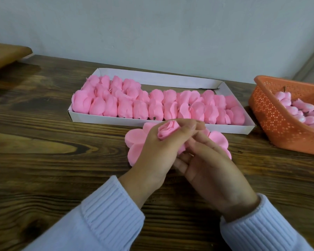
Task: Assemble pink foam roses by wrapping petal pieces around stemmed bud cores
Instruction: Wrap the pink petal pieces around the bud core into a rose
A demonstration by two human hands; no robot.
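Observation:
A pink foam rose (168, 132) with a rolled centre sits between both hands above the table. My left hand (158, 151) grips it from the left, fingers curled over its top. My right hand (207, 163) holds it from below and the right, fingers curled under it. Flat pink petal pieces (134, 144) lie on the table beneath the hands, spreading out to the left and to the right. The stem is hidden by my hands.
A white cardboard tray (246, 122) filled with several pink roses lies behind the hands. An orange perforated basket (268, 113) at the right holds several stemmed bud cores (297, 109). A wooden board (6, 55) lies at the far left on the dark wooden table (53, 151).

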